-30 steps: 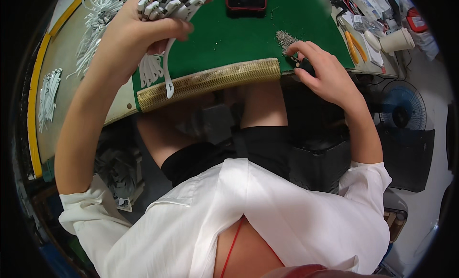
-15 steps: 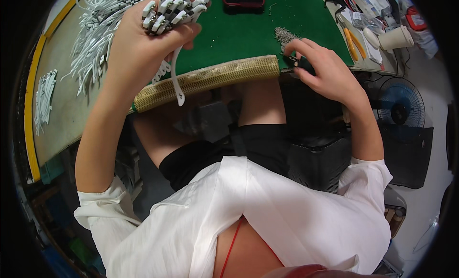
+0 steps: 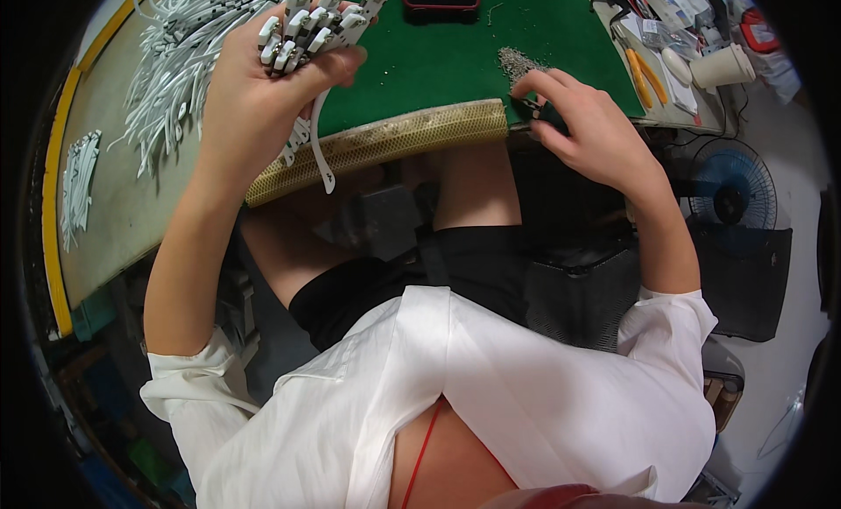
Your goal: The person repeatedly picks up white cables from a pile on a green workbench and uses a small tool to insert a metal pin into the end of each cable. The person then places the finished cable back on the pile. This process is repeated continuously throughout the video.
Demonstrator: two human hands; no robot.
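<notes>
Two bare hands work at the edge of a green mat (image 3: 455, 67): the left hand (image 3: 263, 88), raised above the bench, has its fingers curled tight around a bundle of white connector cables (image 3: 311, 27), their plug ends fanned out above the knuckles and loose tails hanging below the palm. The right hand (image 3: 587, 128) rests at the mat's near edge, thumb and forefinger pinched on a small dark tool (image 3: 547, 115) just beside a pile of tiny metal parts (image 3: 517, 62). More white cables (image 3: 175, 67) lie heaped on the left of the bench, and a fan (image 3: 731, 194) stands at right.
</notes>
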